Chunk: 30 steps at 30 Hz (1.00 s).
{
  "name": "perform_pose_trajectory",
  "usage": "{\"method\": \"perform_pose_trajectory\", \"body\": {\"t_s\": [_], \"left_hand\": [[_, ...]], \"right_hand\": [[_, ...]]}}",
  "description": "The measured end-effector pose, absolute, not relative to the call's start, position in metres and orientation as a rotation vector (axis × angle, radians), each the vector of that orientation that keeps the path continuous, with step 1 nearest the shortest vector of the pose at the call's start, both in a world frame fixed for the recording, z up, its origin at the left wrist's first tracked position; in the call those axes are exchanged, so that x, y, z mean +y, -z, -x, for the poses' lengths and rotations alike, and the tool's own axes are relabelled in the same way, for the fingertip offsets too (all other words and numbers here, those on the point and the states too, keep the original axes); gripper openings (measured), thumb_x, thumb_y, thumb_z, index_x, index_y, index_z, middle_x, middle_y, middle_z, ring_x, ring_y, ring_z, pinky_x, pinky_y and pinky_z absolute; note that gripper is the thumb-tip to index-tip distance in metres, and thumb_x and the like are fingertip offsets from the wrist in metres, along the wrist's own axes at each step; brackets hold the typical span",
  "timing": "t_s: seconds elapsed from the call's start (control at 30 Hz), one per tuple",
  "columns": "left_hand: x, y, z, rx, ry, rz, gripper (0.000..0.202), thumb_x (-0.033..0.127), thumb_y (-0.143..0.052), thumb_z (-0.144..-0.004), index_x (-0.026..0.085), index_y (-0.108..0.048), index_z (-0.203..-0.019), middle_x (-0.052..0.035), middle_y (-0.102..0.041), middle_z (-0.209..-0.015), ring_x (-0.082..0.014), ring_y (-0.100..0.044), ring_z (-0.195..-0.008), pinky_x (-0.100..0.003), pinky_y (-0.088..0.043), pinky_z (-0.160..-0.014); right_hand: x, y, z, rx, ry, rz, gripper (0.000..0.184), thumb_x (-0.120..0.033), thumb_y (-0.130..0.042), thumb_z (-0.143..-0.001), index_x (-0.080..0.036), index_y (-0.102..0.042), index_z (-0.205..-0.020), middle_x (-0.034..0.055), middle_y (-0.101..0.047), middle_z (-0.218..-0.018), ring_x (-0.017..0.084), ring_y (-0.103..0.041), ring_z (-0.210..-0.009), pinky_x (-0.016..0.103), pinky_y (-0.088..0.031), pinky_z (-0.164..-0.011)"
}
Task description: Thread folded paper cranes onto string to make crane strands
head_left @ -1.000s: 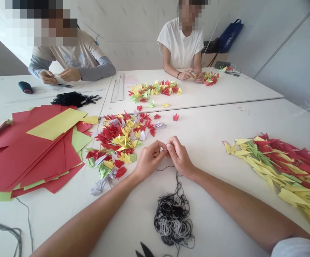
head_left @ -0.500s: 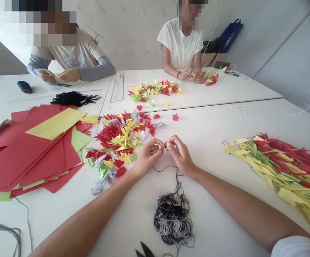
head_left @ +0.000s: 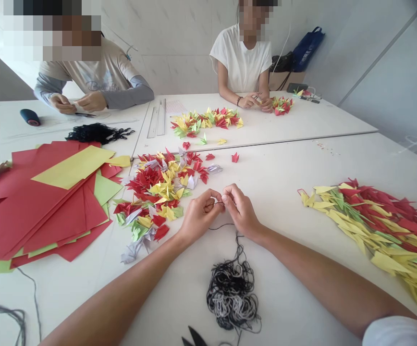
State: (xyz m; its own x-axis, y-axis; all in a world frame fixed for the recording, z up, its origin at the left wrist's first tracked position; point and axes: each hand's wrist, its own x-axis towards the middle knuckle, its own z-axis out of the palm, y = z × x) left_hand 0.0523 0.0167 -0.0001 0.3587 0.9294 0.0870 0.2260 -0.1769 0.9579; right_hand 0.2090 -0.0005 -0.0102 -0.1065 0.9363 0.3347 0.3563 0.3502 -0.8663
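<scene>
While pinching a thin black thread (head_left: 221,224), left hand (head_left: 200,216) and right hand (head_left: 242,211) almost touching, fingers (head_left: 215,196) clamped on it, above a tangled thread heap (head_left: 232,293), beside scattered origami cranes (head_left: 161,192).

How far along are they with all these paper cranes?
Done: a long bundle of paper cranes lies at the right, seemingly strung. In hand: the left hand and right hand pinch a dark thread. Left: a loose crane pile, a thread tangle, and red paper sheets.
</scene>
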Motion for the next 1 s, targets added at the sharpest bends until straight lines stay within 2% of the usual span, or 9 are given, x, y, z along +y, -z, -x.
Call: {"method": "perform_pose_trajectory", "body": {"t_s": [0.2,0.43,0.57,0.67,0.77,0.87,1.0], "left_hand": [[0.027,-0.002,-0.046,0.815,-0.713,-1.322,0.035,0.05,-0.067,-0.086,0.017,-0.057,-0.089,0.008,-0.032,-0.061,-0.0055,-0.02,-0.05,-0.021,-0.015,-0.047],[0.027,-0.004,-0.046,0.762,-0.716,-1.168,0.04,0.054,-0.071,-0.081,0.017,-0.056,-0.081,0.0095,-0.027,-0.057,-0.0049,-0.015,-0.047,-0.021,-0.013,-0.045],[0.026,0.0,-0.047,0.893,-0.868,-1.292,0.031,0.045,-0.067,-0.083,0.019,-0.052,-0.077,0.0094,-0.028,-0.056,-0.0055,-0.017,-0.047,-0.021,-0.016,-0.045],[0.026,0.004,-0.047,1.099,-1.02,-1.66,0.022,0.03,-0.061,-0.084,0.018,-0.049,-0.07,0.0096,-0.026,-0.053,-0.0065,-0.02,-0.049,-0.021,-0.02,-0.048],[0.025,0.008,-0.045,1.256,-1.104,-2.049,0.017,0.019,-0.059,-0.083,0.018,-0.05,-0.069,0.0096,-0.027,-0.052,-0.0065,-0.024,-0.049,-0.02,-0.025,-0.051],[0.025,0.01,-0.043,1.303,-1.184,-2.228,0.016,0.019,-0.059,-0.087,0.018,-0.054,-0.072,0.0092,-0.029,-0.054,-0.006,-0.028,-0.048,-0.019,-0.026,-0.051],[0.023,0.008,-0.042,1.216,-1.375,-2.259,0.014,0.02,-0.061,-0.092,0.019,-0.059,-0.078,0.0095,-0.024,-0.055,-0.0063,-0.025,-0.047,-0.019,-0.025,-0.049]], "right_hand": [[0.003,0.011,-0.212,-1.628,-0.816,1.017,0.023,-0.038,-0.041,-0.103,-0.023,-0.045,-0.086,0.002,-0.051,-0.085,0.017,-0.048,-0.08,0.032,-0.04,-0.076],[0.002,0.009,-0.213,-1.576,-0.902,0.89,0.022,-0.039,-0.049,-0.1,-0.022,-0.053,-0.086,0.0016,-0.052,-0.083,0.017,-0.048,-0.079,0.033,-0.041,-0.077],[0.002,0.007,-0.214,-1.522,-0.953,0.902,0.023,-0.039,-0.051,-0.099,-0.021,-0.058,-0.086,0.0018,-0.055,-0.083,0.017,-0.051,-0.078,0.032,-0.042,-0.076],[0.002,0.009,-0.214,-1.411,-1.052,0.92,0.021,-0.04,-0.055,-0.098,-0.021,-0.06,-0.092,0.0019,-0.058,-0.086,0.015,-0.055,-0.079,0.03,-0.044,-0.072],[0.003,0.011,-0.213,-1.303,-1.172,0.881,0.022,-0.043,-0.059,-0.096,-0.022,-0.058,-0.096,0.0003,-0.06,-0.081,0.013,-0.056,-0.068,0.028,-0.046,-0.064],[0.004,0.012,-0.213,-1.253,-1.259,0.833,0.023,-0.044,-0.06,-0.096,-0.022,-0.056,-0.101,-0.0013,-0.064,-0.074,0.012,-0.059,-0.059,0.03,-0.051,-0.063],[0.006,0.011,-0.213,-1.225,-1.359,0.85,0.03,-0.044,-0.064,-0.093,-0.022,-0.057,-0.111,-0.002,-0.067,-0.072,0.013,-0.064,-0.059,0.032,-0.055,-0.067]]}}
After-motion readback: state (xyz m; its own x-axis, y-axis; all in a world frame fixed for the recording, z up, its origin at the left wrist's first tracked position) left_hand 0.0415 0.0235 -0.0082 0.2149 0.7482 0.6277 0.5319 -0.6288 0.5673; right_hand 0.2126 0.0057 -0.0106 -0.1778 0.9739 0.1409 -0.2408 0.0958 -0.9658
